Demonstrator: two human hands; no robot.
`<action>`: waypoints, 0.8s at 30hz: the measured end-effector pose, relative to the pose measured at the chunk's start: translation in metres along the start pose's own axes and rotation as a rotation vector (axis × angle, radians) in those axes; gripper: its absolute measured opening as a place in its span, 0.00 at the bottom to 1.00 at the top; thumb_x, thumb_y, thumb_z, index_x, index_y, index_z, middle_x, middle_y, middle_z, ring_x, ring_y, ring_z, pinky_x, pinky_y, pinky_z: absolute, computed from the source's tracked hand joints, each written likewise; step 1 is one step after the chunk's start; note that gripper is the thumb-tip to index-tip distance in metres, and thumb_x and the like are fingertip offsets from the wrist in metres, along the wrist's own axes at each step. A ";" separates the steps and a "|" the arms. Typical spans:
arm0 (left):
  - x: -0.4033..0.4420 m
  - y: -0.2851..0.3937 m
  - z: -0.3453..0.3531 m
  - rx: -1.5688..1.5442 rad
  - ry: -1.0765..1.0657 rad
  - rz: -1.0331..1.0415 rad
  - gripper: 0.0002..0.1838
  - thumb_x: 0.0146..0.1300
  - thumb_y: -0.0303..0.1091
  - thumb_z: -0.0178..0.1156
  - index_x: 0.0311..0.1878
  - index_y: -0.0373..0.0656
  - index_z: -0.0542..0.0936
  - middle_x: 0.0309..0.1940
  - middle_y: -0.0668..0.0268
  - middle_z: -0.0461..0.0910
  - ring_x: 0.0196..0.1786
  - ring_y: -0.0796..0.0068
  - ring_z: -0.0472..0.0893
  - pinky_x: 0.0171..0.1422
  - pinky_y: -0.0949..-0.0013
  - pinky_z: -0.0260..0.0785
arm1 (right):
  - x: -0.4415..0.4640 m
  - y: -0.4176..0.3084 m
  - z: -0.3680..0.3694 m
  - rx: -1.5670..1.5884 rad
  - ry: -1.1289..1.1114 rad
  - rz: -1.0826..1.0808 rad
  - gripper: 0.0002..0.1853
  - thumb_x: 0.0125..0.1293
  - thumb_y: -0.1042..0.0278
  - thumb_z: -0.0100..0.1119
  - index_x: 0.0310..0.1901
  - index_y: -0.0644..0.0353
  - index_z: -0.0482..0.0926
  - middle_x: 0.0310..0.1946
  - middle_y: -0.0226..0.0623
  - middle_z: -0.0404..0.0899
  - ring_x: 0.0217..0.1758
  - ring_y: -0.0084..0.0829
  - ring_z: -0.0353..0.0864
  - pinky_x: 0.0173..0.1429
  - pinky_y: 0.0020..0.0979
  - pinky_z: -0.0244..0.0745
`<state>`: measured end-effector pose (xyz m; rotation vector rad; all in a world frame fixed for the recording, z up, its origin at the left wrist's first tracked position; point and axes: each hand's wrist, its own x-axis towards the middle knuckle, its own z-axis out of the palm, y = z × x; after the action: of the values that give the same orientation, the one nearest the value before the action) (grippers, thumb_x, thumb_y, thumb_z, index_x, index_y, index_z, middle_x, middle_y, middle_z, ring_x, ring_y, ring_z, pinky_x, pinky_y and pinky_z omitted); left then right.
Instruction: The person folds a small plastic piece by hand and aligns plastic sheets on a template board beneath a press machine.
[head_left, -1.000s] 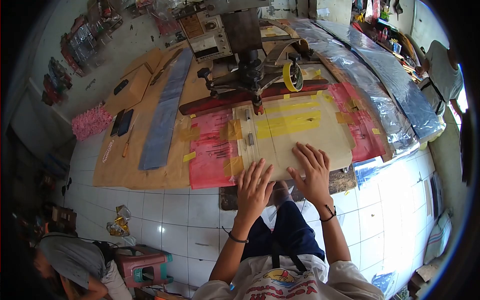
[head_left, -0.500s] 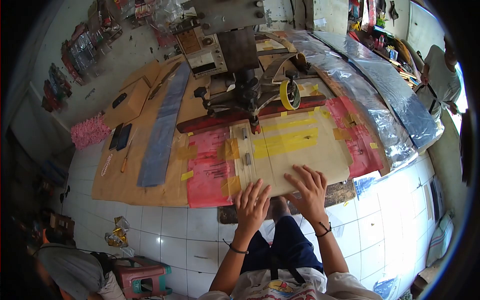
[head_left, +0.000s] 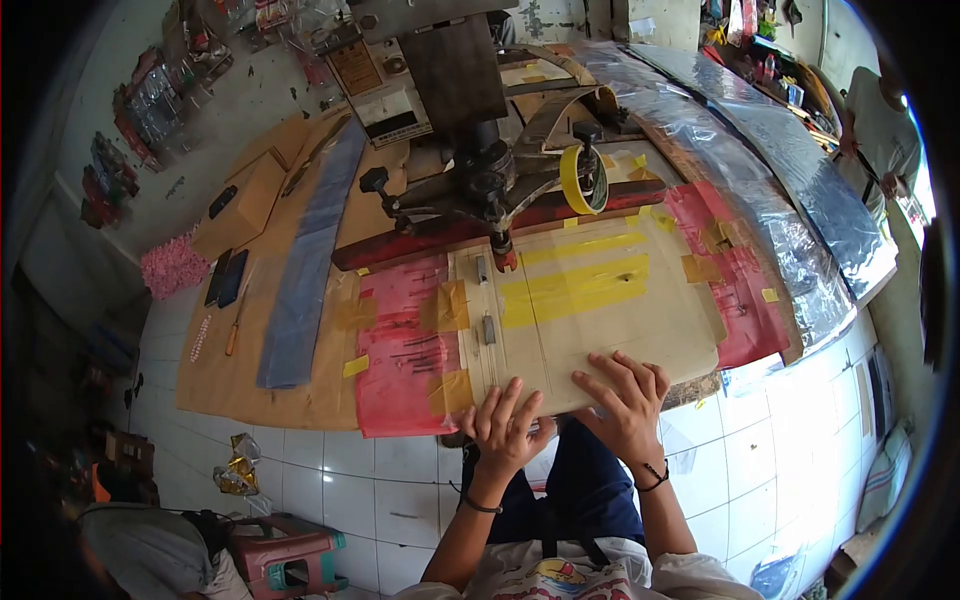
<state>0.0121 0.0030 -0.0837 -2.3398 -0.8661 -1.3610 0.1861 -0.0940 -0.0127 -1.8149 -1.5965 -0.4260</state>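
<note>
My left hand point(head_left: 505, 428) lies on the near edge of a tan board point(head_left: 600, 350), its fingers spread over the rim. To its right, my right hand point(head_left: 628, 408) rests on the same edge, fingers stretched out and thumb below the rim. Yellow tape strips point(head_left: 580, 290) and two small grey metal blocks point(head_left: 488, 330) sit on the board. Whether a thin clear sheet covers it, I cannot tell. Above the board's far side is a press head point(head_left: 490, 180) with a long red bar point(head_left: 400, 243). A yellow tape roll point(head_left: 572, 182) hangs on it.
Red plastic sheets point(head_left: 400, 350) flank the board. Leftward lie a bluish plastic strip point(head_left: 310, 270), phones point(head_left: 232, 278) and an orange-handled tool point(head_left: 234, 335). Clear sheeting point(head_left: 740, 200) covers the right side. One person point(head_left: 880, 130) stands right; another point(head_left: 150, 550) is lower left by a stool point(head_left: 290, 550).
The board's near edge and both my hands appear slightly lower in view, with the hands still on the edge. My left thumb now sticks out further. The view has shifted a little.
</note>
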 end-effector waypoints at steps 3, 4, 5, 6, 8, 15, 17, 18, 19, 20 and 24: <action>0.001 -0.002 0.003 -0.010 0.019 0.027 0.27 0.61 0.49 0.65 0.65 0.63 0.80 0.70 0.69 0.76 0.75 0.64 0.67 0.84 0.50 0.37 | 0.002 -0.002 -0.002 0.040 -0.001 0.011 0.30 0.46 0.50 0.81 0.55 0.34 0.86 0.63 0.20 0.81 0.68 0.32 0.75 0.72 0.42 0.57; 0.000 -0.002 0.000 -0.028 -0.016 0.012 0.27 0.61 0.49 0.65 0.65 0.63 0.80 0.70 0.68 0.76 0.75 0.64 0.67 0.84 0.50 0.37 | 0.004 -0.004 -0.005 0.055 -0.006 0.019 0.29 0.47 0.49 0.81 0.55 0.34 0.87 0.63 0.20 0.81 0.67 0.33 0.75 0.71 0.42 0.57; 0.002 0.000 -0.005 -0.045 -0.049 -0.006 0.27 0.61 0.49 0.65 0.66 0.62 0.79 0.70 0.68 0.76 0.75 0.64 0.67 0.84 0.50 0.37 | 0.007 -0.007 -0.008 0.069 -0.020 0.034 0.28 0.49 0.48 0.80 0.54 0.35 0.87 0.63 0.21 0.81 0.67 0.33 0.75 0.71 0.42 0.57; 0.006 0.003 -0.011 -0.063 -0.081 -0.025 0.28 0.61 0.49 0.65 0.66 0.61 0.79 0.71 0.67 0.76 0.75 0.63 0.67 0.84 0.50 0.38 | 0.010 -0.011 -0.013 0.081 -0.033 0.047 0.26 0.51 0.47 0.79 0.54 0.37 0.87 0.63 0.22 0.81 0.67 0.34 0.75 0.71 0.43 0.57; 0.018 0.012 -0.029 -0.131 -0.182 -0.099 0.30 0.63 0.51 0.65 0.69 0.57 0.78 0.72 0.64 0.75 0.75 0.61 0.68 0.82 0.48 0.42 | 0.017 -0.015 -0.022 0.094 -0.064 0.062 0.24 0.55 0.46 0.77 0.53 0.39 0.87 0.62 0.25 0.82 0.67 0.36 0.75 0.71 0.44 0.58; 0.026 0.015 -0.040 -0.206 -0.267 -0.133 0.29 0.65 0.47 0.64 0.69 0.50 0.77 0.74 0.58 0.72 0.76 0.52 0.67 0.80 0.44 0.45 | 0.068 -0.016 -0.033 0.209 -0.271 0.002 0.26 0.68 0.56 0.66 0.63 0.61 0.78 0.69 0.52 0.73 0.71 0.52 0.72 0.75 0.48 0.63; 0.027 0.016 -0.041 -0.217 -0.265 -0.138 0.29 0.65 0.47 0.64 0.69 0.50 0.77 0.74 0.58 0.72 0.76 0.52 0.67 0.80 0.44 0.46 | 0.083 -0.007 -0.019 0.194 -0.298 -0.064 0.27 0.70 0.56 0.65 0.64 0.63 0.76 0.71 0.55 0.70 0.73 0.53 0.69 0.76 0.49 0.61; 0.027 0.015 -0.041 -0.220 -0.266 -0.139 0.29 0.65 0.47 0.64 0.69 0.50 0.77 0.74 0.58 0.72 0.76 0.53 0.67 0.80 0.43 0.46 | 0.090 -0.003 -0.012 0.190 -0.310 -0.096 0.28 0.71 0.55 0.64 0.65 0.65 0.75 0.72 0.56 0.69 0.75 0.53 0.67 0.77 0.49 0.60; 0.027 0.014 -0.041 -0.223 -0.263 -0.134 0.29 0.65 0.47 0.64 0.69 0.50 0.77 0.74 0.58 0.72 0.76 0.53 0.67 0.79 0.43 0.46 | 0.098 0.000 -0.008 0.215 -0.399 -0.090 0.31 0.74 0.51 0.58 0.68 0.67 0.72 0.75 0.61 0.64 0.80 0.55 0.61 0.81 0.51 0.55; 0.026 0.013 -0.040 -0.225 -0.261 -0.132 0.29 0.65 0.46 0.64 0.69 0.50 0.77 0.74 0.58 0.72 0.76 0.53 0.67 0.79 0.43 0.46 | 0.103 0.002 -0.002 0.173 -0.419 -0.100 0.32 0.76 0.50 0.56 0.70 0.66 0.70 0.76 0.60 0.62 0.81 0.54 0.59 0.82 0.51 0.53; 0.023 0.012 -0.037 -0.246 -0.241 -0.124 0.30 0.65 0.46 0.64 0.70 0.50 0.76 0.74 0.59 0.72 0.75 0.54 0.67 0.79 0.44 0.47 | 0.123 0.004 0.019 0.057 -0.488 -0.119 0.35 0.79 0.45 0.47 0.75 0.65 0.65 0.80 0.58 0.57 0.85 0.53 0.52 0.86 0.52 0.46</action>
<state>0.0027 -0.0177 -0.0450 -2.7232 -0.9748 -1.3160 0.2104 0.0102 0.0514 -1.8793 -2.0243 0.0203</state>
